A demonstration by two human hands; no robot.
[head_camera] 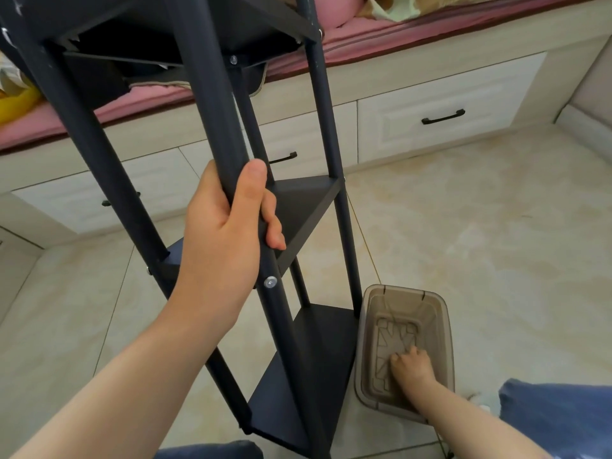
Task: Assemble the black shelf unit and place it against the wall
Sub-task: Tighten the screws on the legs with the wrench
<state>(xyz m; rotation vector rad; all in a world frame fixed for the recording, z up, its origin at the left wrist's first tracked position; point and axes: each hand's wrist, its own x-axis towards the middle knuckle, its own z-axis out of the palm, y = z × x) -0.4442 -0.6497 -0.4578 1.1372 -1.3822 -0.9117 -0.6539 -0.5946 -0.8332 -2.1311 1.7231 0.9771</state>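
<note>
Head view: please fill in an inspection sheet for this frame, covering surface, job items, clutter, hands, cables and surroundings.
Surface: pale marbled floor tiles.
Job's things: black shelf unit, with triangular shelves already fixed to its poles; a screw shows in the front pole.
Clutter: brown translucent bin on the floor beside the unit's base.
Hands: left hand grips the front pole; right hand reaches to the bin's bottom, and whether it holds anything cannot be told.
Cables: thin dark line on the floor, perhaps a cord.
Surroundings: platform bed with drawers and a pink mattress.
</note>
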